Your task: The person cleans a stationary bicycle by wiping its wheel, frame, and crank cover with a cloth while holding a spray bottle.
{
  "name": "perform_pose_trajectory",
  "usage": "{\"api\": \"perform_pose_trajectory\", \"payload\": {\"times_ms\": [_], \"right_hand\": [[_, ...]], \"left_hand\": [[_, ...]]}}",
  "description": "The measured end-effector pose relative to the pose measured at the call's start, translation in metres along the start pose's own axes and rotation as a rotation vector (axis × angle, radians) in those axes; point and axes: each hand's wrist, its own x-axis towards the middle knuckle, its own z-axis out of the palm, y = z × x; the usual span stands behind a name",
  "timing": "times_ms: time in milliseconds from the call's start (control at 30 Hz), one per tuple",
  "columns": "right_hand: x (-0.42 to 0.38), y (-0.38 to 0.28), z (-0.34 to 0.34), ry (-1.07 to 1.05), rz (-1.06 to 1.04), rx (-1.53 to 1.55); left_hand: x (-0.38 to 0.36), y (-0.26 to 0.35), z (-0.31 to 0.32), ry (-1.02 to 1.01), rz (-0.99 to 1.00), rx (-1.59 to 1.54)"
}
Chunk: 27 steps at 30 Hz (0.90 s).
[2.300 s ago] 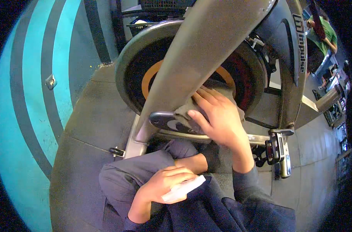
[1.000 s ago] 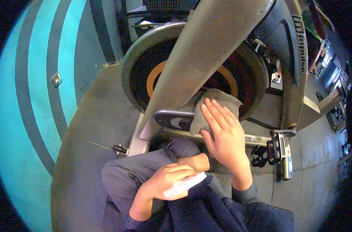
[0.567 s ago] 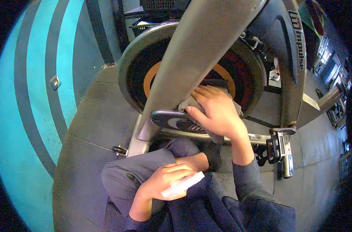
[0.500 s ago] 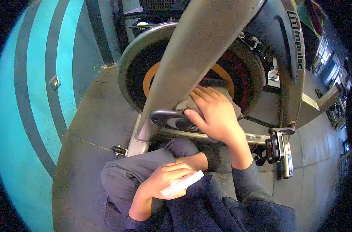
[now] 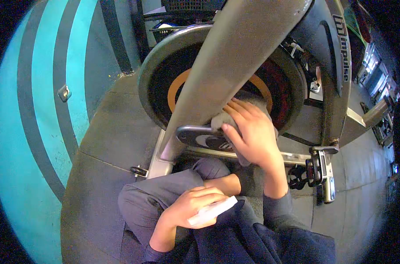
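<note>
My right hand lies over a grey cloth, pressing it against the black, silver-edged lower cover of an exercise bike. Its thumb rests on the cloth near the cover's top edge, and the fingertips reach the sloping grey frame tube. Part of the cloth hangs below the palm. Low in front of my body, my left hand is closed around a white, flat-sided rectangular object; its kind does not show. The bike's round flywheel, with an orange ring, stands behind the tube.
A pedal sticks out right of my right forearm. My folded leg lies beside the bike's base and small wheel. A turquoise striped wall with a socket rises at left. A black basket is behind.
My right hand and the cloth have shifted slightly to the right along the cover. My left hand keeps the white object in much the same place. The whole view has moved a little.
</note>
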Motion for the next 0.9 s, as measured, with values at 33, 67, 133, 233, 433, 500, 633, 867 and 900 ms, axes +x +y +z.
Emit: {"api": "perform_pose_trajectory", "payload": {"times_ms": [33, 67, 133, 233, 433, 500, 633, 867, 900], "right_hand": [[0.006, 0.004, 0.000, 0.001, 0.001, 0.000], [0.011, 0.007, 0.000, -0.050, 0.012, 0.033], [0.013, 0.007, -0.006, -0.129, 0.036, 0.070], [0.000, 0.002, 0.003, 0.037, -0.026, -0.053], [-0.040, -0.029, -0.013, 0.004, 0.103, -0.101], [-0.046, -0.032, -0.018, -0.025, 0.111, -0.086], [-0.030, -0.020, -0.017, -0.038, 0.067, -0.073], [0.010, 0.004, 0.001, -0.078, 0.022, -0.034], [0.006, 0.003, 0.003, -0.074, 0.021, -0.036]], "left_hand": [[0.000, 0.000, 0.001, 0.008, 0.000, -0.004], [0.000, 0.000, 0.001, 0.016, 0.001, -0.006], [0.001, 0.002, 0.002, 0.020, 0.001, -0.005], [0.006, 0.007, 0.001, 0.036, 0.006, -0.007], [0.002, 0.004, 0.003, 0.013, 0.023, 0.034], [0.000, 0.004, 0.003, 0.009, 0.035, 0.060], [-0.002, 0.000, 0.002, -0.013, 0.018, 0.013], [0.001, 0.003, 0.004, 0.002, 0.011, -0.007], [0.001, 0.004, 0.004, 0.001, 0.014, -0.004]]}}
